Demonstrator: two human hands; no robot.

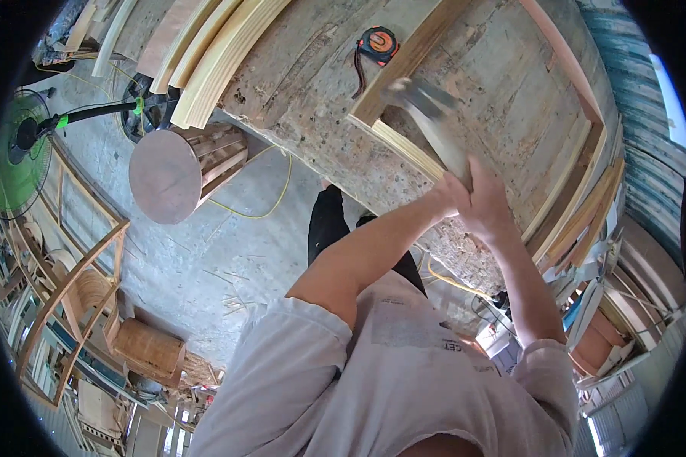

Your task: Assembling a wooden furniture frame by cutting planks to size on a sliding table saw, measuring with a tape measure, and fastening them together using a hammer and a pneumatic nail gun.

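Note:
A hammer (436, 131) with a pale handle is held over the workbench, its metal head blurred by motion. My right hand (486, 204) is closed round the lower end of the handle. Close against it is my left hand (453, 194), beside the handle's end and over the near rail; its fingers are mostly hidden. Beneath the hammer lies a wooden frame (415, 57) of joined rails. The frame's pale near rail (408, 146) runs under the hammer toward my hands. An orange and black tape measure (379, 46) with a wrist strap rests left of the frame.
Long curved boards (225, 65) overhang the bench (305, 99) at its left end. On the floor stand a round stool (166, 177) and a green fan (19, 152). A yellow cord (270, 206) crosses the floor. Wooden strips (587, 217) lie at the bench's right side.

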